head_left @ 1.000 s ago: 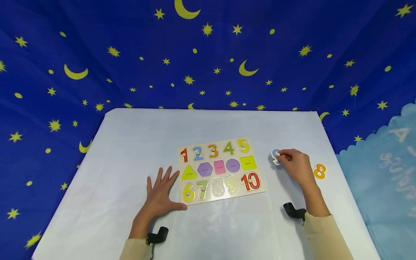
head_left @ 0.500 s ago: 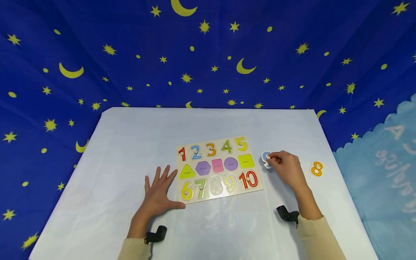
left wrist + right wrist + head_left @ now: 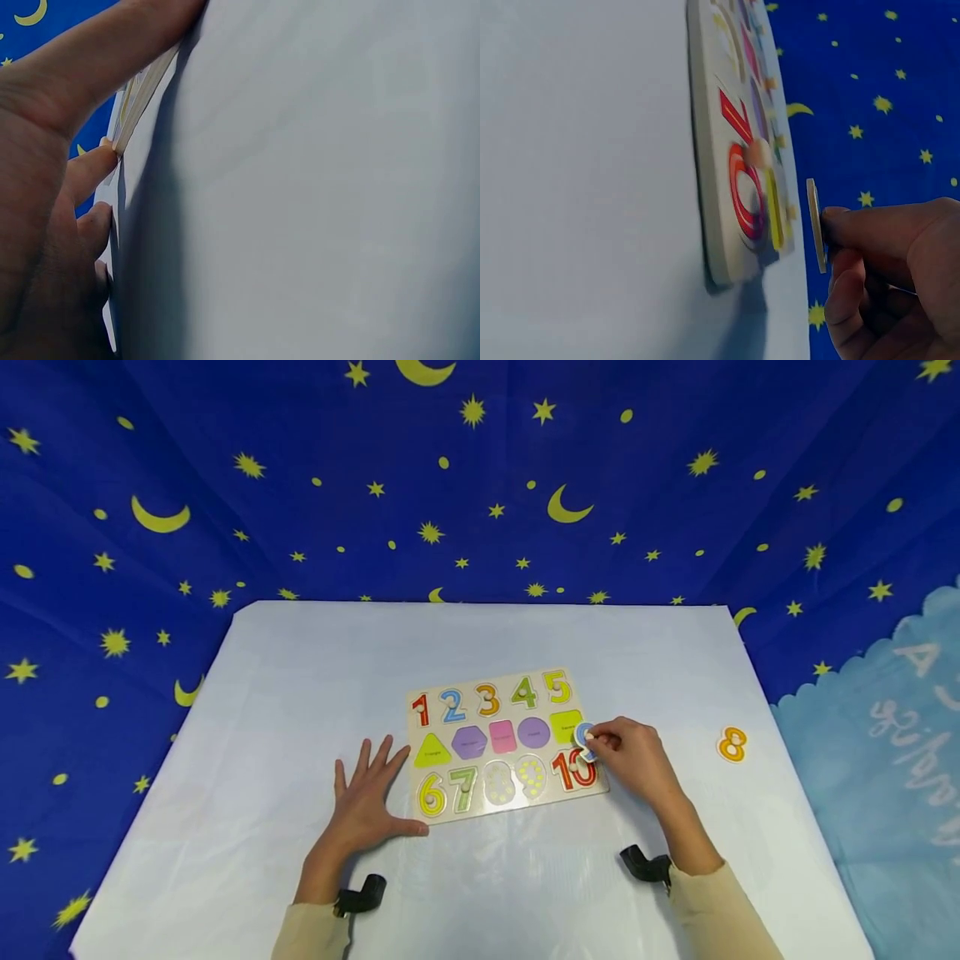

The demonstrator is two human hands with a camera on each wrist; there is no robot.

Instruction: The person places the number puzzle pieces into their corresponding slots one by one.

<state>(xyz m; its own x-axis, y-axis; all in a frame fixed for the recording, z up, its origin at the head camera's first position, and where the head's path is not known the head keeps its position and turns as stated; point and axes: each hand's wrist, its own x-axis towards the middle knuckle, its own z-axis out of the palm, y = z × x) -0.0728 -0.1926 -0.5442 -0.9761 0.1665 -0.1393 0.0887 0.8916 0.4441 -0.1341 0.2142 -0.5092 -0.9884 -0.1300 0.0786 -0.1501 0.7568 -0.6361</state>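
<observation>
My right hand (image 3: 633,760) pinches a blue number 9 puzzle piece (image 3: 582,737), which overlaps the board's right side in the head view. Seen edge-on in the right wrist view, the piece (image 3: 816,225) is held up off the board. The wooden number puzzle board (image 3: 487,814) lies on the table, with pieces 1 to 7 and 10 seated. Its 8 recess (image 3: 498,782) and 9 recess (image 3: 531,777) show dotted bottoms. My left hand (image 3: 365,810) lies spread at the board's left edge, thumb at the lower left corner and fingertips against the side.
An orange number 8 piece (image 3: 732,745) lies on the white table (image 3: 315,677) to the right of my right hand. Behind the table hangs a blue cloth (image 3: 337,527) with yellow moons and stars. A light blue panel (image 3: 885,752) stands on the right.
My right hand has carried the number 9 piece leftward from the bare table to over the board's right edge. My left hand stays in place at the board.
</observation>
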